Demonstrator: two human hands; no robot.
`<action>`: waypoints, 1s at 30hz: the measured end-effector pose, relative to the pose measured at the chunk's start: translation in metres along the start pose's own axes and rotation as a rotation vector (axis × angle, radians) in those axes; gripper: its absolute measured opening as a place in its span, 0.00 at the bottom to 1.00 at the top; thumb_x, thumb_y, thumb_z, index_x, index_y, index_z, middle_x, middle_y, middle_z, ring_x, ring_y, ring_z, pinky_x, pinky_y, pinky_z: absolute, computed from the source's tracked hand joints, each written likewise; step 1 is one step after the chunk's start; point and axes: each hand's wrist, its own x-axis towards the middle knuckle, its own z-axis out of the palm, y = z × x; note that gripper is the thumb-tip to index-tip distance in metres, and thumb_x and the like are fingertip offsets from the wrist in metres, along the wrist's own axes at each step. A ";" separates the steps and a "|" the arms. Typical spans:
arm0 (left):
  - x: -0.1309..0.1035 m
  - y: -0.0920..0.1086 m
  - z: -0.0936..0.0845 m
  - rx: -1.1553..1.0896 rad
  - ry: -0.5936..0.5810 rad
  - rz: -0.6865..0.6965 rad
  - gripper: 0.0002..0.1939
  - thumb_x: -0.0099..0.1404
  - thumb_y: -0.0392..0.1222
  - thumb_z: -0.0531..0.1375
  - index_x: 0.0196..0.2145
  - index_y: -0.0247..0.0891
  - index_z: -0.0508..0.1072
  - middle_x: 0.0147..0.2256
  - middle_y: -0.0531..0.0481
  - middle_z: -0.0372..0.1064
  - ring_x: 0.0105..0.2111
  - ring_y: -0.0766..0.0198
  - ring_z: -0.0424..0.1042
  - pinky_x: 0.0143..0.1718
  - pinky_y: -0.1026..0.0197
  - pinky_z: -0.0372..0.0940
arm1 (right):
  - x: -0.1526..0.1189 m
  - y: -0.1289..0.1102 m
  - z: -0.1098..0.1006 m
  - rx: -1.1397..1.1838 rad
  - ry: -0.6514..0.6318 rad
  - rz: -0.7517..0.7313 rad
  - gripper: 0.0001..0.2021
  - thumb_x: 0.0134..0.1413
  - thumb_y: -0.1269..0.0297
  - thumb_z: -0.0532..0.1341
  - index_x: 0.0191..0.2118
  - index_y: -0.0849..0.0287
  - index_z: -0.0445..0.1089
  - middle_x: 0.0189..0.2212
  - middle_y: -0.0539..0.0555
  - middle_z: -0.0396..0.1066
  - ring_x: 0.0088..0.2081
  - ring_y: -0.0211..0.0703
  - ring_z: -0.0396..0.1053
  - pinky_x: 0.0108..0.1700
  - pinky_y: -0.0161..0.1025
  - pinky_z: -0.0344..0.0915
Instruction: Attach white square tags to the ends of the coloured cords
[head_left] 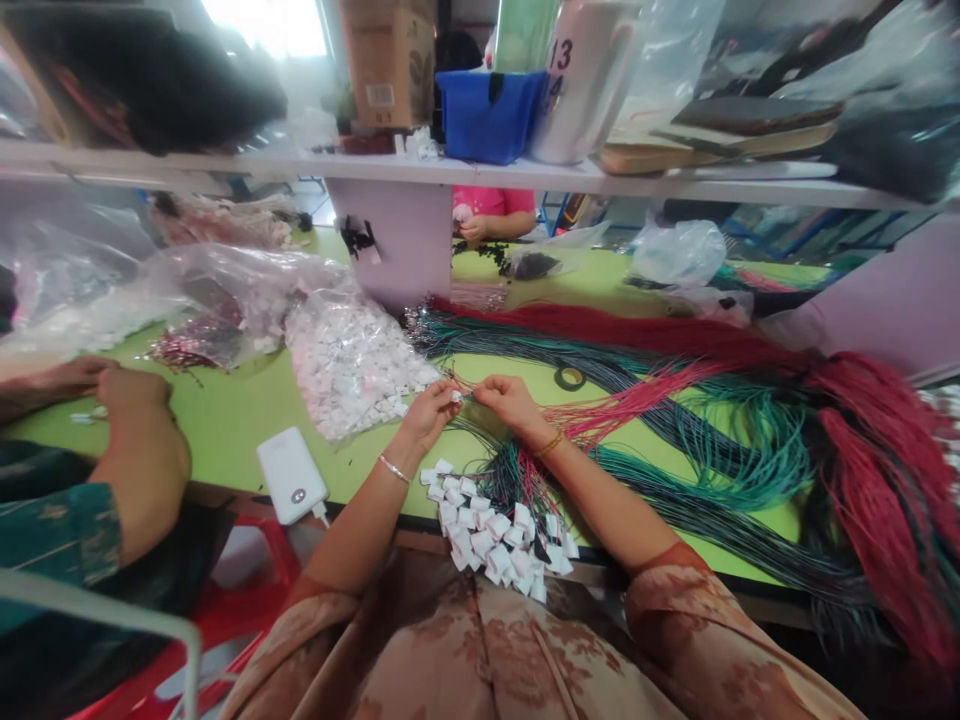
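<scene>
Between the fingers of my left hand (433, 412) is a small white plastic connector (457, 397). Close beside it, my right hand (511, 402) pinches the end of a thin wire; the exact contact is too small to make out. Below my hands, a bunch of wires with white connectors (495, 535) on their ends hangs over the table's front edge. Left of my left hand lies a clear bag full of white connectors (352, 360). Long bundles of red wires (615, 330) and green and black wires (720, 430) stretch to the right.
A roll of black tape (570, 378) lies behind my right hand. A white power bank (292, 475) with a cable is at the front left. A co-worker's arms (142, 410) rest at the left. A shelf (375, 172) holding a blue bin (491, 115) spans the back.
</scene>
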 end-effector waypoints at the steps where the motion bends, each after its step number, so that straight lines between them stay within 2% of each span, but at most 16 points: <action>1: 0.000 0.000 0.000 -0.001 -0.004 0.002 0.09 0.52 0.36 0.67 0.29 0.33 0.70 0.29 0.50 0.69 0.27 0.71 0.67 0.30 0.68 0.62 | 0.000 0.001 0.001 0.002 0.014 -0.002 0.14 0.40 0.53 0.62 0.23 0.61 0.69 0.17 0.46 0.61 0.21 0.32 0.53 0.25 0.32 0.51; 10: 0.001 -0.001 -0.002 0.009 -0.004 0.012 0.09 0.51 0.37 0.68 0.29 0.33 0.72 0.32 0.49 0.71 0.28 0.72 0.66 0.30 0.68 0.62 | -0.001 -0.001 0.004 0.013 0.030 -0.009 0.15 0.40 0.51 0.61 0.24 0.60 0.67 0.17 0.45 0.57 0.21 0.32 0.50 0.24 0.33 0.49; 14: 0.000 -0.003 -0.001 0.021 0.003 0.011 0.11 0.50 0.38 0.68 0.29 0.33 0.71 0.30 0.50 0.70 0.27 0.72 0.66 0.30 0.68 0.61 | -0.005 -0.001 0.009 -0.014 0.032 -0.017 0.14 0.41 0.52 0.61 0.24 0.61 0.68 0.16 0.45 0.56 0.20 0.32 0.49 0.24 0.33 0.48; 18: 0.001 -0.006 0.000 0.107 0.049 0.008 0.13 0.49 0.39 0.69 0.28 0.34 0.70 0.26 0.53 0.68 0.25 0.72 0.65 0.30 0.67 0.62 | -0.008 -0.002 0.013 -0.128 0.007 -0.095 0.14 0.45 0.53 0.59 0.23 0.60 0.66 0.16 0.45 0.57 0.21 0.33 0.50 0.24 0.33 0.49; 22: 0.000 -0.006 0.000 0.141 0.074 0.011 0.14 0.47 0.41 0.70 0.27 0.34 0.69 0.25 0.53 0.68 0.25 0.71 0.66 0.30 0.66 0.62 | -0.008 -0.003 0.009 -0.238 -0.071 -0.185 0.12 0.49 0.56 0.56 0.24 0.60 0.66 0.19 0.47 0.61 0.23 0.34 0.54 0.27 0.33 0.52; 26: 0.001 -0.009 -0.001 0.197 0.063 0.033 0.14 0.46 0.42 0.70 0.27 0.33 0.70 0.24 0.52 0.69 0.23 0.71 0.65 0.28 0.67 0.60 | -0.008 -0.002 0.009 -0.295 -0.094 -0.184 0.12 0.48 0.57 0.55 0.23 0.60 0.63 0.19 0.47 0.60 0.23 0.33 0.53 0.26 0.32 0.50; 30: 0.000 -0.009 0.002 0.372 0.085 0.089 0.12 0.51 0.43 0.66 0.27 0.34 0.69 0.21 0.53 0.66 0.22 0.70 0.63 0.26 0.65 0.59 | -0.006 -0.001 0.005 -0.284 -0.115 -0.165 0.13 0.49 0.56 0.57 0.22 0.60 0.62 0.18 0.46 0.58 0.23 0.33 0.52 0.26 0.32 0.48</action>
